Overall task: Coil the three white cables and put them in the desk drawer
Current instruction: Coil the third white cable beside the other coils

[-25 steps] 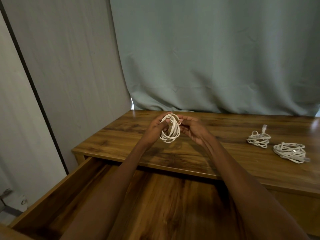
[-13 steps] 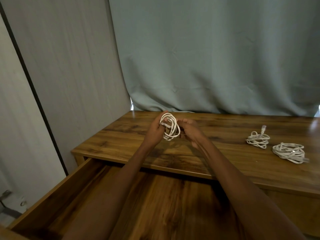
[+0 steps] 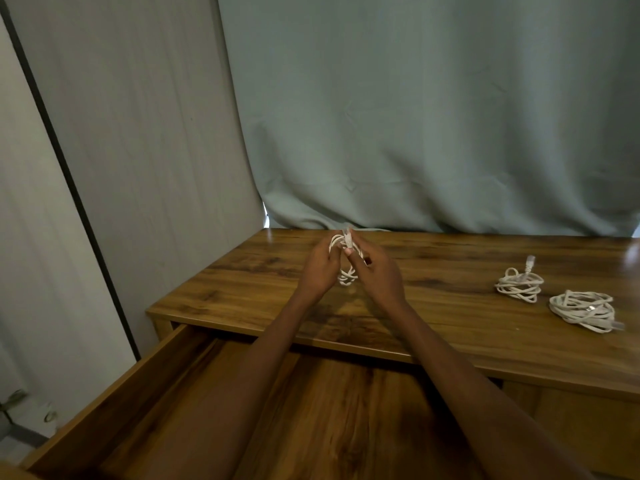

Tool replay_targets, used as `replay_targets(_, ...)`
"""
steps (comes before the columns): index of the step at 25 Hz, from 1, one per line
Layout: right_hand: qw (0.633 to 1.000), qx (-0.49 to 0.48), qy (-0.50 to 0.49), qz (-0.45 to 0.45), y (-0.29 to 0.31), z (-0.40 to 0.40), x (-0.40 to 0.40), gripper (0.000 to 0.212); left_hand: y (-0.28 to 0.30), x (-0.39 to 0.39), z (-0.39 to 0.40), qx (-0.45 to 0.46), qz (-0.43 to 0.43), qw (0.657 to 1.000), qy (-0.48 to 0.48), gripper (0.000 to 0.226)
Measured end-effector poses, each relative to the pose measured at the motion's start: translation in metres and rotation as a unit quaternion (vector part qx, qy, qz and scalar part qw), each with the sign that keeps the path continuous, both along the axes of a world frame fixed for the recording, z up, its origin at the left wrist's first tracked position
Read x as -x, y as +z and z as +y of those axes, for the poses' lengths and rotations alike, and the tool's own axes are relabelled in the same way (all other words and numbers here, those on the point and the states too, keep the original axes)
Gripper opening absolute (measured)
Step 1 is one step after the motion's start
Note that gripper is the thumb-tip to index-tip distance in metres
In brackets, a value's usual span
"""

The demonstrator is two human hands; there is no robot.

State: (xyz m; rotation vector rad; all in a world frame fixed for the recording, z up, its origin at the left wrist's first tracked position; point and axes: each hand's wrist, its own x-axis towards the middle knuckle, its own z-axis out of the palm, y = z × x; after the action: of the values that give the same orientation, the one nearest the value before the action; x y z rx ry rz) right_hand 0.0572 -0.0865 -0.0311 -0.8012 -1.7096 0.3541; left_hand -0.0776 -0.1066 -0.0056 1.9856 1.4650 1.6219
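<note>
We pinch the third white cable [image 3: 346, 268] between our left hand [image 3: 320, 268] and right hand [image 3: 375, 271], above the desk [image 3: 242, 285], tucking its plug end. Next it drops into the open drawer [image 3: 329, 410] at six o'clock. Two coiled cables [image 3: 518, 284] wait at three o'clock; nothing blocks the path.

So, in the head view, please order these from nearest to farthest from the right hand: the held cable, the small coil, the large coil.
1. Held cable, pinched by the right hand.
2. Small coil, on the desk, to the right.
3. Large coil, farther right, toward the desk's front.
</note>
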Motion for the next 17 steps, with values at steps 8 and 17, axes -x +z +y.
replay_targets(8, 0.992, -0.095, -0.076, -0.014, 0.004, -0.005, -0.006, 0.019, -0.003, -0.003, -0.002, 0.009, 0.02, 1.0, -0.001, 0.027)
replay_targets(17, 0.909, 0.139, 0.137, 0.369, 0.042, -0.012, -0.013, 0.016, -0.01, 0.009, -0.005, 0.046, 0.124, 0.988, -0.083, 0.032)
